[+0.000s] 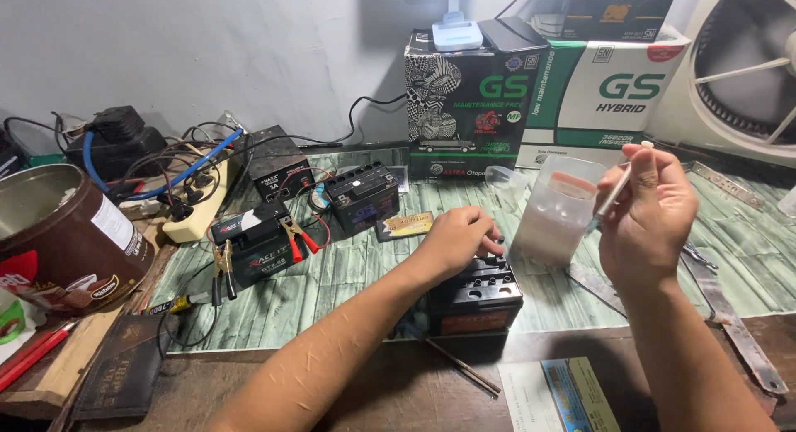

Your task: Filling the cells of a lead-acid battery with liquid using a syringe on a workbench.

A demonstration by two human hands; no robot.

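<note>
My left hand [454, 238] rests on top of a small black battery [477, 299] at the table's front, fingers curled over its far edge. My right hand [648, 210] is raised to the right of it, pinching a thin clear syringe [612, 196] that points down and left. A translucent plastic container [557, 211] stands just behind the battery, between the two hands. The syringe tip hangs beside the container's right side.
Two more small black batteries [257, 248] [361, 196] with red and black clamps sit at left, beside a black charger [278, 162], tangled cables and a power strip [196, 212]. Boxes [473, 100] stand at the back, a fan [746, 67] at right, a brown tin [62, 233] at left.
</note>
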